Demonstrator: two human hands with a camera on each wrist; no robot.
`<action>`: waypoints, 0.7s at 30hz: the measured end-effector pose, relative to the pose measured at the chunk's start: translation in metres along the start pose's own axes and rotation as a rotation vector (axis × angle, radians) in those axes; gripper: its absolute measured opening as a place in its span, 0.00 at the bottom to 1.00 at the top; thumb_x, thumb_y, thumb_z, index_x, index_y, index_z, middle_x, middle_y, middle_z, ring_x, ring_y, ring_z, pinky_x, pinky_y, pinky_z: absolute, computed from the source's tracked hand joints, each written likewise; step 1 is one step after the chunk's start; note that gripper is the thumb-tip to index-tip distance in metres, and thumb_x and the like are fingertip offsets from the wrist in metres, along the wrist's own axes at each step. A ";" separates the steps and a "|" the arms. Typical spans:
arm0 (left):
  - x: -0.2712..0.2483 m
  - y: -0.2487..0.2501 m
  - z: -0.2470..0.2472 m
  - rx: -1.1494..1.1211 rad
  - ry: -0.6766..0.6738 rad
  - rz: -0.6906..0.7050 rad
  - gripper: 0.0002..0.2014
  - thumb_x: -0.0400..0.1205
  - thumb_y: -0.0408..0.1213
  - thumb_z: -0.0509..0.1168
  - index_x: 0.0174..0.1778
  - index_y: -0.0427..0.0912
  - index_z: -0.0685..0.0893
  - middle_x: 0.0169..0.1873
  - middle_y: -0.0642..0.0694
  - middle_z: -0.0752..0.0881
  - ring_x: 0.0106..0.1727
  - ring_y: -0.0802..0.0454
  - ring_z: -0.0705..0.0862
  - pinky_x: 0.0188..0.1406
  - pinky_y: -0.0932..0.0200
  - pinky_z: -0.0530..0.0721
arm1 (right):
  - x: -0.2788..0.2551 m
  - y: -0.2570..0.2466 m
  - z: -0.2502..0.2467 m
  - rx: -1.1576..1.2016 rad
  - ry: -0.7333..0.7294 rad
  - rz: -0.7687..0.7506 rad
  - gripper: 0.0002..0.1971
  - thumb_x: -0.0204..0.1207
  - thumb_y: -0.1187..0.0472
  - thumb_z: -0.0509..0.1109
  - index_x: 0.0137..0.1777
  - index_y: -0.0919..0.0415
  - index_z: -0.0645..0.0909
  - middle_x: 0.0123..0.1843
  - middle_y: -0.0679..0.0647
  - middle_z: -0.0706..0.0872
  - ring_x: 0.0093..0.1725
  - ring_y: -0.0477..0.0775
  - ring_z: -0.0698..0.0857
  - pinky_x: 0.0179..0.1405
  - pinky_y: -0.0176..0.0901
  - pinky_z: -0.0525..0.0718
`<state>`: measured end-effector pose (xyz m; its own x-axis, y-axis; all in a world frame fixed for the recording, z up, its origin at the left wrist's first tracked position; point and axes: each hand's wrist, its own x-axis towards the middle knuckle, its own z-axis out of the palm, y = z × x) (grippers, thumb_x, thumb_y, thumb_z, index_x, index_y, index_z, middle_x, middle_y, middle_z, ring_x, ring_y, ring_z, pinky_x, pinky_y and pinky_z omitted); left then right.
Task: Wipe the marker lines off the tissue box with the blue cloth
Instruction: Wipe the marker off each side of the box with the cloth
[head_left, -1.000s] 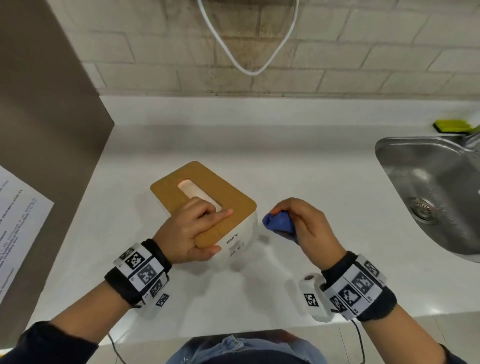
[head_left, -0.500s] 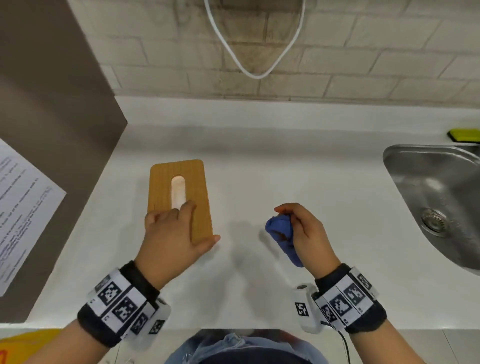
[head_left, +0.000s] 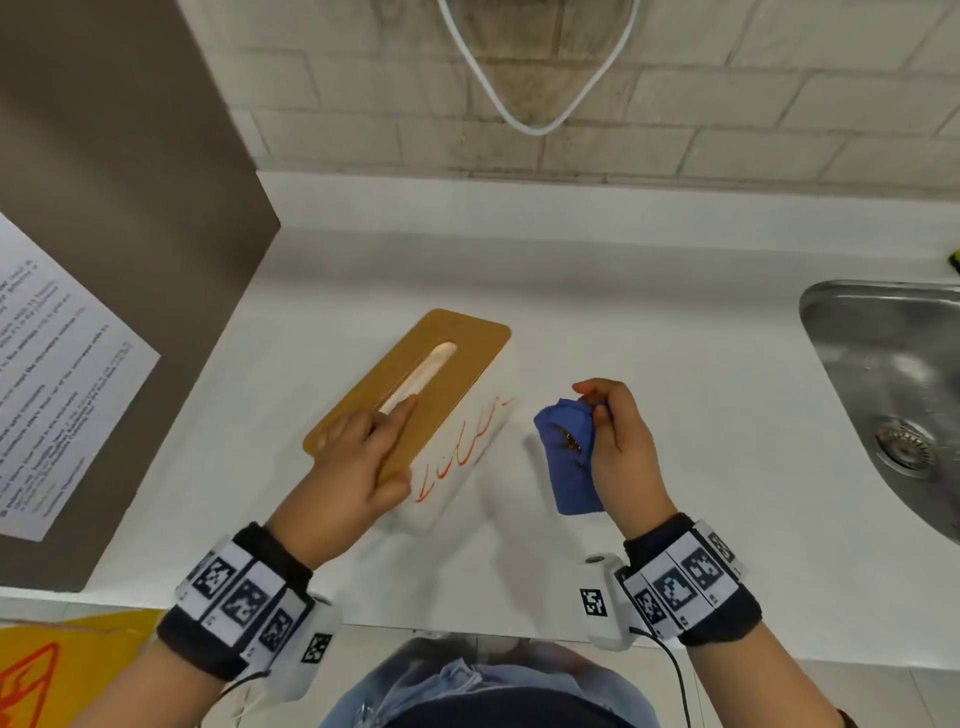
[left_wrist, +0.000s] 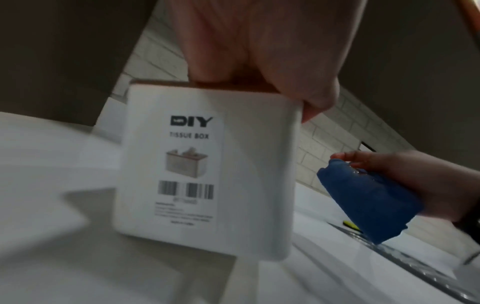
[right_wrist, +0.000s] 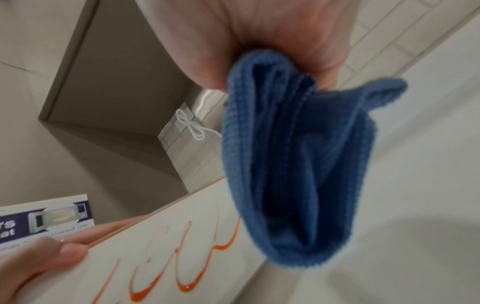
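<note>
A white tissue box with a wooden lid sits on the white counter, turned diagonally. Orange marker lines run along its long side that faces right; they also show in the right wrist view as orange marker lines. My left hand grips the box's near end, fingers on the lid and thumb on the side; the box's labelled end fills the left wrist view. My right hand holds the bunched blue cloth, blue cloth, just right of the box and apart from it.
A steel sink is set into the counter at the right. A brown panel with a printed sheet stands at the left. A white cable hangs on the tiled wall behind.
My left hand has turned the box, so its marked side now faces right toward the cloth. The right hand has stayed about where it was with the cloth.
</note>
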<state>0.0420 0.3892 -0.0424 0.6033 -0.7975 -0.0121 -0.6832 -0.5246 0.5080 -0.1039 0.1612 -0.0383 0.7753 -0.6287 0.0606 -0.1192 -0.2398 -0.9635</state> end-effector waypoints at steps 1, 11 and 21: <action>0.001 -0.004 -0.005 -0.079 -0.007 0.021 0.34 0.74 0.58 0.47 0.79 0.58 0.54 0.61 0.50 0.73 0.65 0.50 0.68 0.66 0.58 0.59 | 0.002 -0.004 -0.001 0.036 0.034 -0.015 0.11 0.80 0.67 0.52 0.54 0.56 0.74 0.45 0.44 0.80 0.41 0.26 0.80 0.42 0.16 0.77; 0.034 -0.051 -0.034 -0.444 -0.084 0.068 0.20 0.80 0.49 0.51 0.65 0.79 0.69 0.57 0.53 0.80 0.63 0.62 0.77 0.60 0.81 0.68 | 0.039 -0.033 0.050 0.218 0.229 -0.131 0.12 0.83 0.75 0.50 0.59 0.72 0.72 0.48 0.41 0.76 0.47 0.21 0.79 0.45 0.19 0.78; 0.029 -0.054 -0.018 -0.659 0.062 0.074 0.23 0.71 0.72 0.56 0.62 0.78 0.72 0.47 0.51 0.76 0.53 0.68 0.78 0.57 0.81 0.68 | 0.067 -0.006 0.098 -0.213 0.347 -0.178 0.17 0.79 0.58 0.54 0.60 0.62 0.79 0.60 0.59 0.80 0.59 0.55 0.77 0.61 0.40 0.70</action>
<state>0.1034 0.3996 -0.0549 0.6001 -0.7956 0.0828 -0.3415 -0.1612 0.9259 0.0095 0.1929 -0.0536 0.5454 -0.7662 0.3398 -0.1562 -0.4912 -0.8569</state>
